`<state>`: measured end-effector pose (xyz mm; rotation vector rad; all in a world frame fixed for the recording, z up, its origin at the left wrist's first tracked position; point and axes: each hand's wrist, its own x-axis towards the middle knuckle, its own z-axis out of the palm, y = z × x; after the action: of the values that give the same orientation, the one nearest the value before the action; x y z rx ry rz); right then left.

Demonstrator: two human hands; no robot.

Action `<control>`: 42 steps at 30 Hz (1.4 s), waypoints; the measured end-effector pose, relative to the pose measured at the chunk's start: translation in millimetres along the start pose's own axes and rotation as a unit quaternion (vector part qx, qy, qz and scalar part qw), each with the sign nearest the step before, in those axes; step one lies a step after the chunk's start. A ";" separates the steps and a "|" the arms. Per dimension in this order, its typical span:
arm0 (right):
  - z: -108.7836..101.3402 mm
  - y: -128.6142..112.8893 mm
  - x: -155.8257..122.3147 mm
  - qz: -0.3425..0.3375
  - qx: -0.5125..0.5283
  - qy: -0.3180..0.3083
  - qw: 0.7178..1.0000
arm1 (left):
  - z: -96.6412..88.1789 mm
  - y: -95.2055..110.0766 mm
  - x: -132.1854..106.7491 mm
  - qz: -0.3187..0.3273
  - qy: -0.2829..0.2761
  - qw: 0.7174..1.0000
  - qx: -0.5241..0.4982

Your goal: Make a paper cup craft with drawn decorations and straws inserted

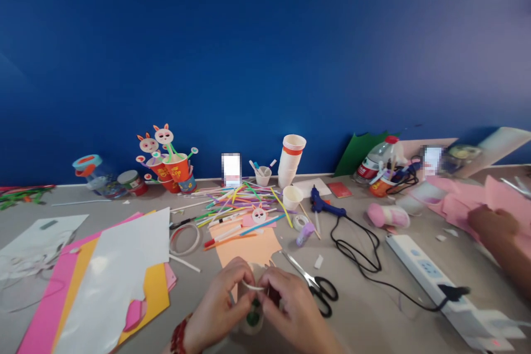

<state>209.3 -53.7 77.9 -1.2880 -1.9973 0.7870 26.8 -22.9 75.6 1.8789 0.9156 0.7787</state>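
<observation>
Low in the middle of the view, my left hand (222,301), with a red bracelet on its wrist, faces my right hand (290,301). Both hands pinch a thin white strip (254,288) between thumbs and forefingers. Just below it shows a pale round object with a green patch (252,318); the fingers partly cover it, and its kind is unclear. Black-handled scissors (317,287) lie right beside my right hand, blades partly apart. Beyond my fingertips is a sheet of orange paper (236,246), with a white rabbit-face cutout (259,213) near its far edge.
Coloured sheets (99,282) cover the left. Loose sticks (236,199), stacked paper cups (292,160) and decorated cups (176,168) stand farther back. A blue glue gun (327,204) trails its cord to a power strip (431,276). Another person's hand (493,224) touches pink sheets (464,199) at right.
</observation>
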 end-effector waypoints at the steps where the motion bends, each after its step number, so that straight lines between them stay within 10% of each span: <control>1: -0.6 0.1 -0.2 0.004 0.002 -0.004 1.000 | 0.1 -0.2 0.2 0.001 -0.001 1.000 -0.001; 25: 2.2 5.5 -0.6 0.021 -0.029 -0.002 0.999 | 5.3 -6.6 3.4 -0.022 0.012 0.999 -0.020; 42: 11.9 20.7 4.5 0.080 0.123 0.041 0.988 | -0.5 -25.5 6.6 -0.133 -0.013 0.965 -0.228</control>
<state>210.1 -44.1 55.6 -1.3218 -1.6884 1.0047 22.7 -8.5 53.9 1.3317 0.8635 0.7247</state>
